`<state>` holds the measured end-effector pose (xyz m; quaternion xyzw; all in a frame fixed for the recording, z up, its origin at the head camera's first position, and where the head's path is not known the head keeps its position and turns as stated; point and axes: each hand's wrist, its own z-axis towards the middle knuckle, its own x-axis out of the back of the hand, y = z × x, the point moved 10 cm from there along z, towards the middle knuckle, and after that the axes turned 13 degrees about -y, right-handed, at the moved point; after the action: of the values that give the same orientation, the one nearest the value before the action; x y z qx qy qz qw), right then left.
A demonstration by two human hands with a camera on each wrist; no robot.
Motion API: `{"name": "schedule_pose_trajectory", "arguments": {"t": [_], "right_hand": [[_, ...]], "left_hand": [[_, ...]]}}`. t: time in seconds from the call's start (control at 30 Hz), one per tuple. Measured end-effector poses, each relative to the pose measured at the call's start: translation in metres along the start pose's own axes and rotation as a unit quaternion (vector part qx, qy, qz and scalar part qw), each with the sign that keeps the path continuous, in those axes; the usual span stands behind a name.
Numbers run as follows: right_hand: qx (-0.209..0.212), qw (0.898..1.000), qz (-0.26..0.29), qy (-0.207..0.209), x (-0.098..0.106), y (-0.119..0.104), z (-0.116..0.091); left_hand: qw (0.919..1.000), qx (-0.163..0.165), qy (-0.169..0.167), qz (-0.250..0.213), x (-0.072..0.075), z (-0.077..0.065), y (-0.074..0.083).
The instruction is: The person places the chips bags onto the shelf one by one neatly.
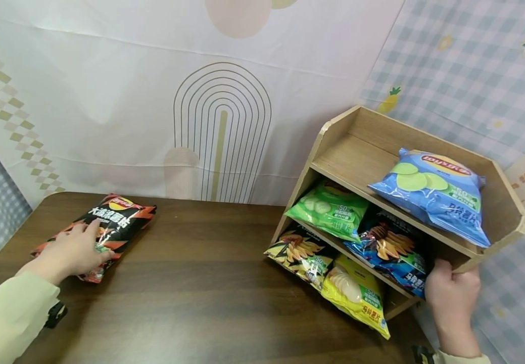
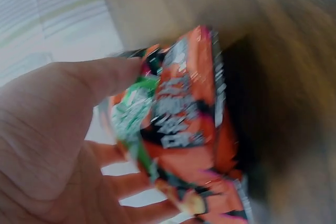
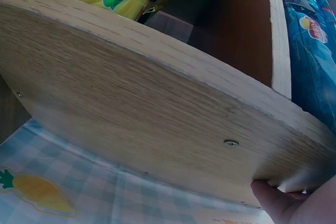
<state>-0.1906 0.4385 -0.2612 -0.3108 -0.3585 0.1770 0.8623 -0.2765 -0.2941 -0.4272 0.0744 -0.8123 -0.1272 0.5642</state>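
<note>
On the far left of the table, my left hand [image 1: 73, 253] grips a black and orange-red bag of potato chips [image 1: 118, 217]. In the left wrist view the thumb lies across the bag's printed face, and the other fingers pass behind its edge. My right hand [image 1: 453, 296] holds the right side of a small wooden shelf [image 1: 344, 151], below its top tier. The right wrist view shows fingertips at the side panel [image 3: 126, 98], near a screw. Closest to that hand inside the shelf is a dark blue chip bag [image 1: 391, 247].
A light blue chip bag [image 1: 435, 187] lies on the shelf's top. A green bag [image 1: 330, 207] sits in the middle tier. The bottom tier holds a black-and-yellow bag [image 1: 300, 253] and a yellow bag [image 1: 353, 290]. Patterned cloth [image 1: 121, 101] hangs behind the brown table [image 1: 198, 283].
</note>
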Motion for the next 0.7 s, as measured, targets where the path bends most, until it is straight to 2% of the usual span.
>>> {"name": "schedule_pose_trajectory", "arguments": {"t": [0.13,0.3,0.47,0.7], "right_hand": [[-0.002,1.000,-0.002,0.001,0.000,0.001,0.000],[-0.006,1.000,-0.004,0.001,0.000,0.002,0.000],[-0.001,1.000,-0.008,0.001,-0.001,0.000,0.000],[0.012,1.000,-0.006,0.007,0.000,-0.001,0.000]], "left_hand": [[0.9994,-0.020,-0.013,0.025,0.001,0.001,0.014],[0.9985,-0.029,-0.034,0.033,0.001,0.001,0.021],[0.9981,-0.045,-0.042,-0.002,0.006,-0.001,0.020],[0.9954,-0.066,-0.038,-0.057,0.016,0.000,0.005]]}}
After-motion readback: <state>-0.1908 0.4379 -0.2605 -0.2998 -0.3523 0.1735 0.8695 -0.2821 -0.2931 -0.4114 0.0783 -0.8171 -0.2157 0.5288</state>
